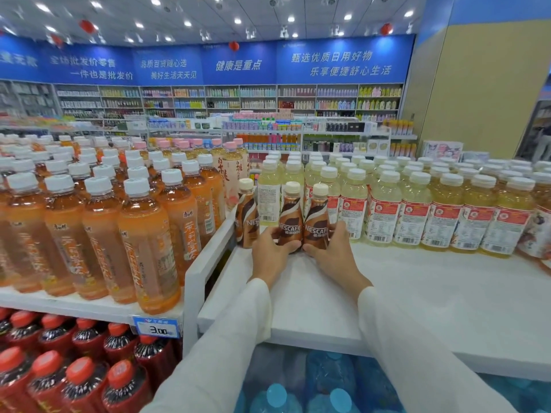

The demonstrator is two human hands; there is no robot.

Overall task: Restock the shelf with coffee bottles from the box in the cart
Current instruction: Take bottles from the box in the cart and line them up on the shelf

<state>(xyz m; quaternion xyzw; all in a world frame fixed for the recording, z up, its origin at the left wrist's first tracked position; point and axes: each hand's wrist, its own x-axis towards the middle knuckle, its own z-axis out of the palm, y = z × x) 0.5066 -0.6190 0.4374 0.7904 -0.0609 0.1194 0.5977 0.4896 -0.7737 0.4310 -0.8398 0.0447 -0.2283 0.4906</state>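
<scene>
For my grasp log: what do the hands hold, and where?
The left hand grips the middle coffee bottle, the right hand the rightmost coffee bottle, both round the lower body.

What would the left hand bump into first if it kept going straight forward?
Probably the pale bottles right behind. The left hand grips a coffee bottle, which would touch them first, though depth is hard to judge.

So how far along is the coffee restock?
One coffee bottle already stands on the white shelf. The left hand grips a second bottle, the right hand a third bottle, beside it. Much shelf space is bare; the box is out of view.
</scene>
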